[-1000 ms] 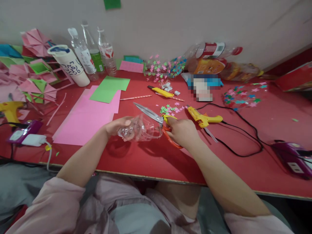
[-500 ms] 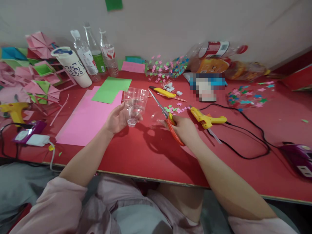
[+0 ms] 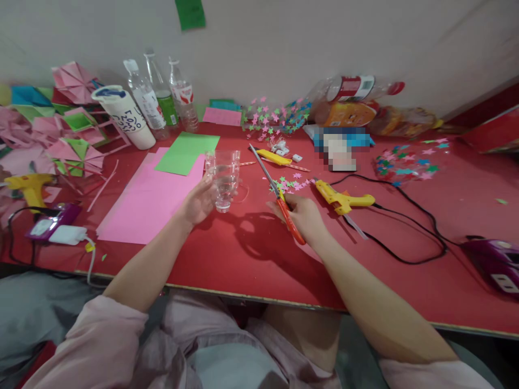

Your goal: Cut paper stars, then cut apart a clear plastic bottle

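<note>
My left hand (image 3: 201, 200) is wrapped round a clear plastic bottle top (image 3: 224, 175), cut off and held neck down with its wide cut rim upward. My right hand (image 3: 302, 212) grips a pair of scissors (image 3: 286, 209) with red and yellow handles. Their blades look closed and point up and left, apart from the bottle piece. A thin ring of clear plastic seems to lie just right of the bottle top. Beyond the scissors are small paper stars (image 3: 290, 185) and a yellow box cutter (image 3: 275, 156).
A yellow glue gun (image 3: 340, 200) with a black cord lies to the right; another glue gun (image 3: 30, 186) stands left near a purple power strip (image 3: 54, 219). Pink paper (image 3: 141, 210) and green paper (image 3: 187, 154) lie left. Several bottles (image 3: 182, 100) and a white tumbler (image 3: 125, 119) line the wall.
The bottle top has turned in my left hand, its rim now looking notched. The clear plastic bit near my right fingers is no longer there. The scissors keep nearly the same pose.
</note>
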{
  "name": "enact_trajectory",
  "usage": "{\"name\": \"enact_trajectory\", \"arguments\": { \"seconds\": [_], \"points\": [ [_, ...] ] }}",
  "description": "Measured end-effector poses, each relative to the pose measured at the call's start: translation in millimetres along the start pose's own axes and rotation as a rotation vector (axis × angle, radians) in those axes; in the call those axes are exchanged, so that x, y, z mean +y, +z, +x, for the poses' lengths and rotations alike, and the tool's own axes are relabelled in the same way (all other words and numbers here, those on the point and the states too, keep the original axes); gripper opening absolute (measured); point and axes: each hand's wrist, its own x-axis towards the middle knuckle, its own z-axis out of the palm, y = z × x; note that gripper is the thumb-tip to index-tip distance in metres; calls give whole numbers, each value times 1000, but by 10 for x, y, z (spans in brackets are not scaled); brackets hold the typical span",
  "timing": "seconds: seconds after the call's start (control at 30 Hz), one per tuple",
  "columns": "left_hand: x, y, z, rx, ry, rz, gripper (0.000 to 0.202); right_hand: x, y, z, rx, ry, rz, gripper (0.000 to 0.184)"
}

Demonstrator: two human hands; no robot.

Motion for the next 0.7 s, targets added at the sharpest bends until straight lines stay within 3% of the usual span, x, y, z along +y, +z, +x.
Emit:
{"name": "enact_trajectory", "arguments": {
  "seconds": [0.1, 0.23, 0.43, 0.7],
  "points": [
    [-6, 34, 3, -14, 60, 16, 63, 13, 4, -19, -3, -11, 6, 59],
    [-71, -2, 42, 52, 257, 189, 69, 27, -36, -39, -20, -80, -31, 53],
    [-102, -88, 65, 253, 564, 604, 69, -25, -100, -24, 4, -94, -430, 48],
    [-34, -40, 15, 151, 620, 708, 71, 8, -95, 13, -6, -124, -599, 53]
  ]
}}
